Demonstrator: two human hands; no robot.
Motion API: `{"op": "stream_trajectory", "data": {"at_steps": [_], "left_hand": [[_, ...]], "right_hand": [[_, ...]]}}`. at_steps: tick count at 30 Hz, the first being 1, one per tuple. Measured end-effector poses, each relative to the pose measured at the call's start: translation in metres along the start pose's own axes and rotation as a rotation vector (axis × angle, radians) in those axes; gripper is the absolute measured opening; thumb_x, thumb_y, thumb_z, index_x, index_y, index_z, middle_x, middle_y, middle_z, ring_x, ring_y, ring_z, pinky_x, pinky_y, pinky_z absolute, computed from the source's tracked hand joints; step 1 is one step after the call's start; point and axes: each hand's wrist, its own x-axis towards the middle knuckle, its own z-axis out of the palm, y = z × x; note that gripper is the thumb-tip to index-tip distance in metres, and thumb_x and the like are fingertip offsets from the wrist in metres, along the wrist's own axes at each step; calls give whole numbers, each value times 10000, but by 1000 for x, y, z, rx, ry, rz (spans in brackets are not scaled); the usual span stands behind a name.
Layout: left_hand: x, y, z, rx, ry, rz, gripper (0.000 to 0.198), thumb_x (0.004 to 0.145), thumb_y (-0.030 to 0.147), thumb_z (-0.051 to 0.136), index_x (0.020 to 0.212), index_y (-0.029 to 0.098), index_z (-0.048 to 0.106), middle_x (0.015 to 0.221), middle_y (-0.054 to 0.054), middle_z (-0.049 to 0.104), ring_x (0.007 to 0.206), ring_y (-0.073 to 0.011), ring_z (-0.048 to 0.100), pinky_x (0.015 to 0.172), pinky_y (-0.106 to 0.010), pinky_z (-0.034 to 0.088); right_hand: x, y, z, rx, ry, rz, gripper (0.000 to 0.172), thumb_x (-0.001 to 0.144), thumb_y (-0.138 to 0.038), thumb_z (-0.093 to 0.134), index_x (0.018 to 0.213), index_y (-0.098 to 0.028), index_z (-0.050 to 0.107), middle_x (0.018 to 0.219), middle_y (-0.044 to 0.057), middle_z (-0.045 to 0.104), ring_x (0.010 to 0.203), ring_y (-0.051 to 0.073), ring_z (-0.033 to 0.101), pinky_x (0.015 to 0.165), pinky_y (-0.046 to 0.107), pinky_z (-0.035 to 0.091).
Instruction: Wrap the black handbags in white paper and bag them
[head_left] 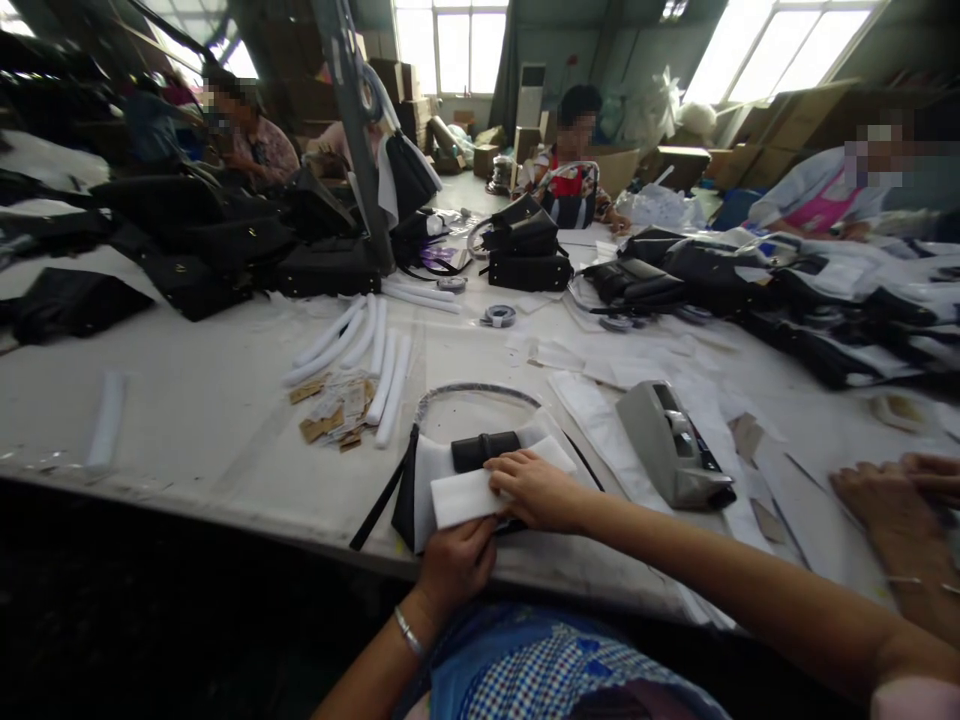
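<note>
A black handbag [405, 500] lies on the table right in front of me, its wrapped handle [480, 390] arching away from me. White foam sheet [461, 497] covers much of its front, and a black flap or strap piece [484, 450] shows above the foam. My left hand [459, 560] grips the lower edge of the foam sheet, fingers closed. Across the sheet's right part lies my right hand [536, 488], its fingers bent over the foam and pressing on it; what sits under the palm is hidden.
A grey tape dispenser [671, 450] stands right of the bag. White foam tubes [382, 370] and paper tags [337, 410] lie to the left. Black bags [525, 250] are heaped behind. A co-worker's hands [896, 500] are at far right; people sit across the table.
</note>
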Motion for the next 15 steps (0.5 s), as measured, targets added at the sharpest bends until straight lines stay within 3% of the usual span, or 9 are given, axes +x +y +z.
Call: {"op": "stream_trajectory", "data": {"at_steps": [3,7,13,15], "left_hand": [[-1,-2,2,-13,-1,-5,423,863,159,523,1272,206,621,1040,-78,751,847,-216,718,782,-336,607],[0,0,-2,-36,-2,-2,428,870,167,528,1286,216,612,1096,-83,739,926,-236,710,837,-372,599],[7,18,-29,-283,135,0,290,914,136,490,1143,198,656,1081,-72,734,1009,-175,694,900,-291,583],[15,26,-36,-323,186,-28,321,931,128,471,1205,202,620,1173,-80,701,1100,-177,662,948,-304,570]], "right_hand": [[3,-2,3,-34,30,3,259,884,-349,646,1084,-186,627,1356,139,570,1204,306,536,1005,474,429],[-4,2,18,32,51,-11,250,938,-339,576,1134,-188,610,1452,125,508,1337,294,450,1121,506,335],[-13,10,31,203,67,-22,249,984,-298,481,1167,-180,603,1493,102,476,1450,249,318,1204,519,216],[-13,11,34,224,81,-25,289,987,-268,454,1222,-173,593,1488,112,481,1454,246,311,1207,528,209]]}}
